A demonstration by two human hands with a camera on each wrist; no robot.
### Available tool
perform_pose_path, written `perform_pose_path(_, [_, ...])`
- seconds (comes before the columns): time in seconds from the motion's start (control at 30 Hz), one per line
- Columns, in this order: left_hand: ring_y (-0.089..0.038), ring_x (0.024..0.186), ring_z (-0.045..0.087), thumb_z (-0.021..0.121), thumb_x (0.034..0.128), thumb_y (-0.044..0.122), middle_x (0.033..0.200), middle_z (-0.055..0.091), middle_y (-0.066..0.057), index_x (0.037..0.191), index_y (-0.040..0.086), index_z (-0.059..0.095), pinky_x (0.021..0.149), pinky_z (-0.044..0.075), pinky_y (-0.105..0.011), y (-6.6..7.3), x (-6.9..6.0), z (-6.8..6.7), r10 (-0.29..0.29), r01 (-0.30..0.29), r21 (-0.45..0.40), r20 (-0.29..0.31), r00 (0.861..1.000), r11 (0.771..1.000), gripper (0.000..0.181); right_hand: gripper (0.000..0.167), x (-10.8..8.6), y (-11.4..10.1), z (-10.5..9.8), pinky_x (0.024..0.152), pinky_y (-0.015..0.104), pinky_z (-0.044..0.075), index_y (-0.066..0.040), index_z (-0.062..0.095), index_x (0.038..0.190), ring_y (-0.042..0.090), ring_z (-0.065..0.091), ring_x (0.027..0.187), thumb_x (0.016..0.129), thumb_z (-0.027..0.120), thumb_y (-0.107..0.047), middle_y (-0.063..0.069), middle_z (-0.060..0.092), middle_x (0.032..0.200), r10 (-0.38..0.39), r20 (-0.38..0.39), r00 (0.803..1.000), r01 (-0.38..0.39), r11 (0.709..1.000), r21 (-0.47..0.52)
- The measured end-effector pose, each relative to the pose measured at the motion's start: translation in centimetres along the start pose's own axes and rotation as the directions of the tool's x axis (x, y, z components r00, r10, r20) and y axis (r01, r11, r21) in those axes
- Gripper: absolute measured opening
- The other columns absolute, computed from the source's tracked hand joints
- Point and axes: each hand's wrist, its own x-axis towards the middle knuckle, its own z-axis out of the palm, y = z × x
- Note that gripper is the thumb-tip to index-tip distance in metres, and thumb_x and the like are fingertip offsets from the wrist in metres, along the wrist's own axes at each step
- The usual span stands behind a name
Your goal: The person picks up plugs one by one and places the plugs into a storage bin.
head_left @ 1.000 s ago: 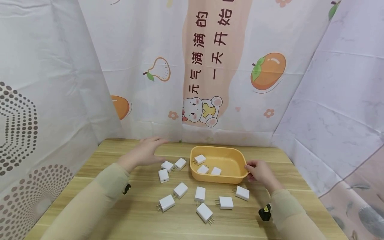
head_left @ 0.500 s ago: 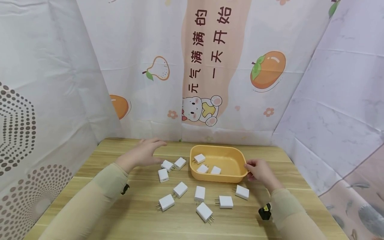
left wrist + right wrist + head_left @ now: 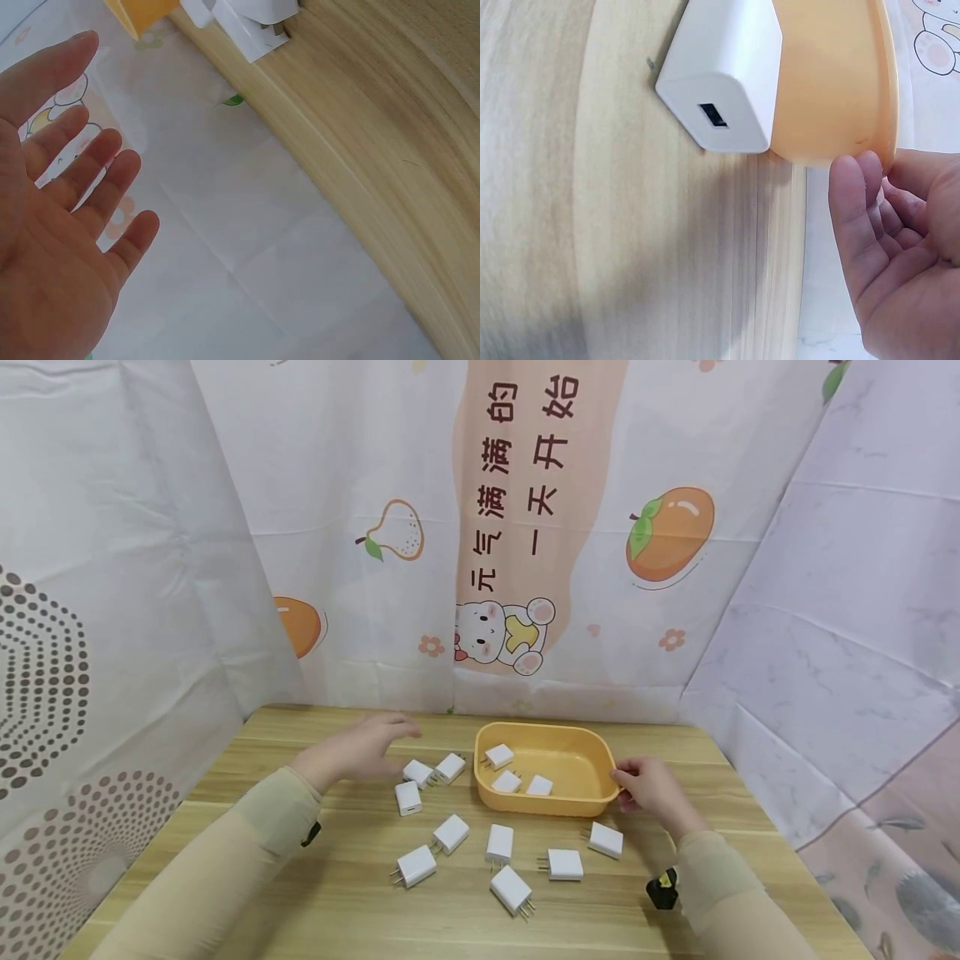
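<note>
In the head view, a yellow plastic bin [image 3: 577, 807] stands near the back of the table. My right hand [image 3: 654, 789] pinches its right end between thumb and fingers; the right wrist view shows the fingertips [image 3: 846, 176] at the bin's edge. White plug chargers lie in the bin, among them one charger [image 3: 498, 757] at its left. My left hand [image 3: 360, 750] hovers left of the bin, fingers extended and holding nothing. Just beside it on the table are a charger [image 3: 417, 773], another charger [image 3: 451, 768] and a third charger [image 3: 408, 798].
Several more chargers lie in front of the bin, such as one charger [image 3: 512, 891] closest to me and one charger [image 3: 605, 841] near my right wrist. A printed curtain [image 3: 337, 610] hangs behind the wooden table [image 3: 337, 893], with cloth walls at both sides.
My left hand's fingers have shifted slightly, the thumb drawing a little down and left. The right hand keeps its hold on the bin, and the chargers have stayed where they were.
</note>
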Motion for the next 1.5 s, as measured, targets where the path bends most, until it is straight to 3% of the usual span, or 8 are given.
perform_pose_path(0.17, [-0.031, 0.136, 0.047, 0.081, 0.0841, 0.019, 0.147, 0.052, -0.003, 0.14, 0.02, 0.062, 0.112, 0.035, -0.056, 0.0, 0.2, 0.8, -0.011, 0.011, -0.007, 0.042, 0.999, 1.0, 0.059, 0.031, 0.0, 0.0, 0.0, 0.057, 0.034, 0.059, 0.015, 0.059, 0.123, 0.018, 0.062, 0.063, 0.103, 0.058, -0.008, 0.013, 0.065, 0.081, 0.005, 0.002, 1.0, -0.005, 1.0, 0.005])
perform_pose_path(0.43, [-0.028, 0.126, 0.055, 0.081, 0.0825, 0.014, 0.135, 0.06, -0.004, 0.133, 0.012, 0.067, 0.107, 0.042, -0.05, 0.2, 0.2, 1.9, 0.042, -0.044, 0.018, 0.085, 0.996, 0.999, 0.052, 0.03, -0.1, -0.1, 0.0, 0.058, 0.035, 0.06, 0.014, 0.06, 0.122, 0.018, 0.062, 0.064, 0.103, 0.058, -0.008, 0.014, 0.065, 0.082, 0.001, -0.001, 1.0, -0.001, 1.0, -0.005])
perform_pose_path(0.8, [-0.021, 0.112, 0.06, 0.079, 0.0812, 0.007, 0.128, 0.062, -0.003, 0.125, 0.014, 0.072, 0.095, 0.051, -0.04, 0.2, 0.2, 3.4, 0.046, -0.048, 0.009, 0.148, 0.988, 0.999, 0.044, 0.03, -0.1, -0.2, -0.1, 0.06, 0.039, 0.06, 0.014, 0.06, 0.123, 0.02, 0.063, 0.065, 0.102, 0.059, -0.009, 0.012, 0.065, 0.081, 0.003, -0.001, 1.0, -0.003, 1.0, 0.005])
perform_pose_path(1.07, [-0.028, 0.124, 0.058, 0.069, 0.0835, -0.003, 0.135, 0.061, -0.006, 0.122, 0.016, 0.075, 0.105, 0.046, -0.045, 0.9, 0.1, 3.9, 0.033, -0.035, 0.009, 0.188, 0.982, 0.999, 0.043, 0.031, -0.2, -0.1, -0.1, 0.06, 0.039, 0.06, 0.015, 0.059, 0.124, 0.019, 0.063, 0.066, 0.103, 0.058, -0.008, 0.017, 0.066, 0.086, -0.001, -0.001, 1.0, 0.001, 1.0, -0.002])
perform_pose_path(1.3, [-0.021, 0.117, 0.059, 0.068, 0.0824, -0.005, 0.122, 0.062, 0.003, 0.121, 0.018, 0.075, 0.103, 0.046, -0.04, 0.9, 0.1, 4.7, 0.034, -0.047, 0.063, 0.186, 0.982, 0.997, 0.045, 0.032, -0.1, 0.0, 0.0, 0.062, 0.041, 0.06, 0.014, 0.06, 0.124, 0.019, 0.063, 0.066, 0.103, 0.059, -0.009, 0.019, 0.067, 0.089, -0.006, -0.001, 1.0, 0.006, 1.0, -0.015])
perform_pose_path(1.5, [-0.022, 0.114, 0.06, 0.067, 0.0813, -0.007, 0.118, 0.061, 0.003, 0.119, 0.02, 0.076, 0.103, 0.046, -0.042, 0.7, 0.2, 5.2, 0.026, -0.046, 0.095, 0.201, 0.979, 0.994, 0.047, 0.031, -0.1, 0.0, 0.0, 0.063, 0.041, 0.061, 0.014, 0.06, 0.124, 0.019, 0.063, 0.066, 0.103, 0.059, -0.009, 0.02, 0.067, 0.09, -0.001, -0.002, 1.0, 0.001, 1.0, -0.014])
